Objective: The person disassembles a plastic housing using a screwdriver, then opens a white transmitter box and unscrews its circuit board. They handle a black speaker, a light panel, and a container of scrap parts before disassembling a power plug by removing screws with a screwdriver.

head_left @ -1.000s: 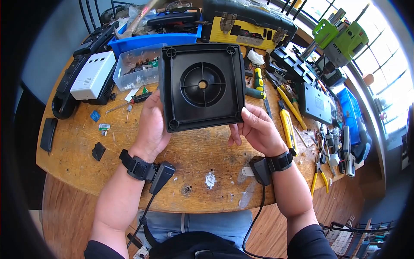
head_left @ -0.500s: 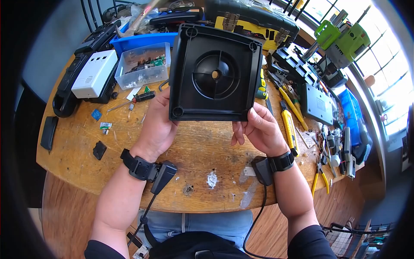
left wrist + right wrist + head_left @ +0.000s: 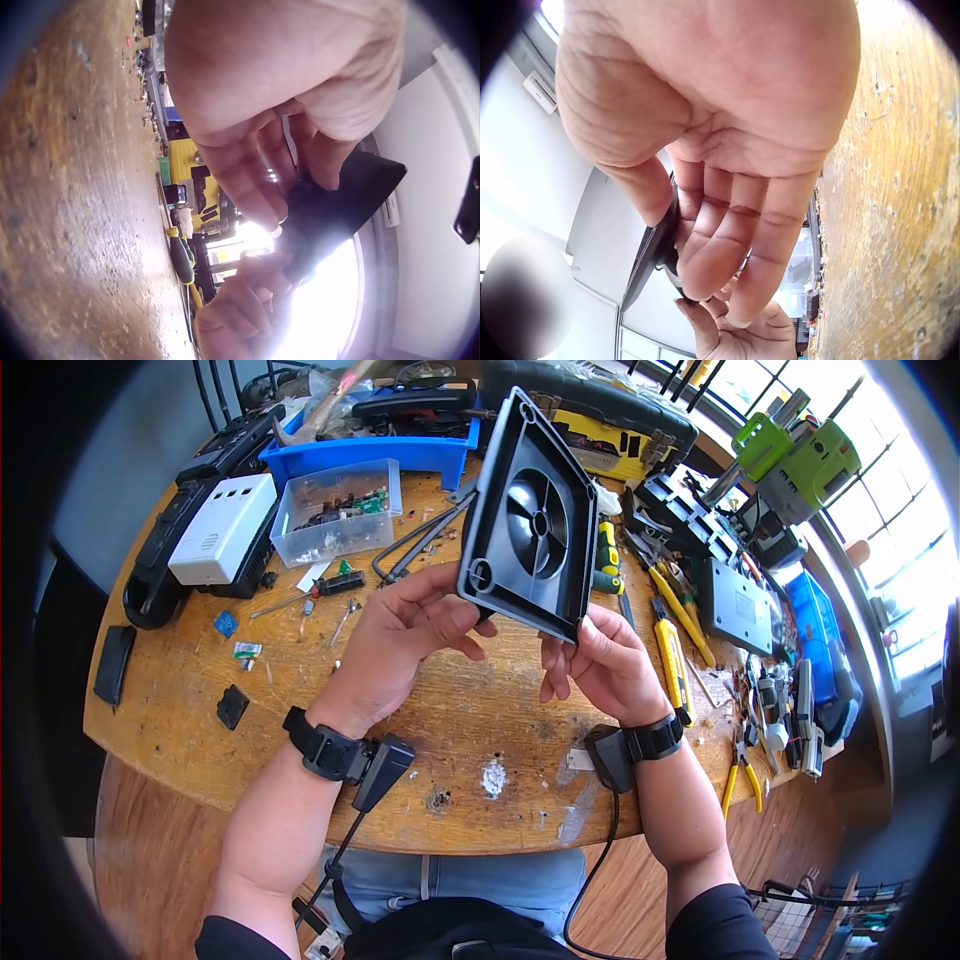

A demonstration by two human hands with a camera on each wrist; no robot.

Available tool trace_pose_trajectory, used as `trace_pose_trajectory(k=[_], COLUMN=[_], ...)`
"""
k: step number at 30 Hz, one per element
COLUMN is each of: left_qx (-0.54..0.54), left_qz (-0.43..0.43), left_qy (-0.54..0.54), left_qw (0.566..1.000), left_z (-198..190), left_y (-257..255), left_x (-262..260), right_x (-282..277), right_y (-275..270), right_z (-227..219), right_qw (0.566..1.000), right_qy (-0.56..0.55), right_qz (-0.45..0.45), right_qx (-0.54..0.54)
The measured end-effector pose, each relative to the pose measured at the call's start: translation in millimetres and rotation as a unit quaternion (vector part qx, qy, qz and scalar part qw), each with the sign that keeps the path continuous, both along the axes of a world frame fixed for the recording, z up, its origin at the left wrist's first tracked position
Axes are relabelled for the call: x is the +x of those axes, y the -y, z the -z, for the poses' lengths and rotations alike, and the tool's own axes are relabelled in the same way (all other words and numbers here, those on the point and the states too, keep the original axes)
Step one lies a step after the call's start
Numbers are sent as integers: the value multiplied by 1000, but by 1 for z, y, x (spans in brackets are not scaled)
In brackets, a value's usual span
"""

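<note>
Head view: a black square plastic panel (image 3: 525, 545) is held up above the wooden counter (image 3: 460, 705), tilted, its raised rim and round ribbed recess turned partly rightward. The right hand (image 3: 615, 663) pinches the panel's lower right corner between thumb and fingers. The left hand (image 3: 393, 640) has bent fingers by the lower left corner; whether they pinch it, I cannot tell. Below both hands, a broad stretch of wood with a white patch (image 3: 493, 780) runs to the counter's near edge. A yellow utility knife (image 3: 671, 665) lies just right of the right hand; bent metal rods (image 3: 425, 538) lie beyond the left.
</note>
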State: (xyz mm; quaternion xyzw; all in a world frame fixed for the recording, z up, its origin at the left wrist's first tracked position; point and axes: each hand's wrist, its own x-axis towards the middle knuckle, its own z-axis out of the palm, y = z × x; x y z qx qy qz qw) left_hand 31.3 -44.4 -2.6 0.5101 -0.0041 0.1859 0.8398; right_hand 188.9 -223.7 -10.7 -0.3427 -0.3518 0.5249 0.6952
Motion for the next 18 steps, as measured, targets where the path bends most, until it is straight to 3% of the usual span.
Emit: trace_pose_trajectory(k=[8, 18], left_qx=[105, 92], left_qz=[43, 67], left_qy=[51, 80], left_qw=[992, 990], left_z=[-4, -9], left_y=[1, 0], left_x=[-3, -6], right_x=[-4, -9], right_y=[1, 3], right_z=[-4, -6], right_qw=[999, 998], right_qy=[-20, 15], right_qz=[26, 52], right_qx=[2, 13])
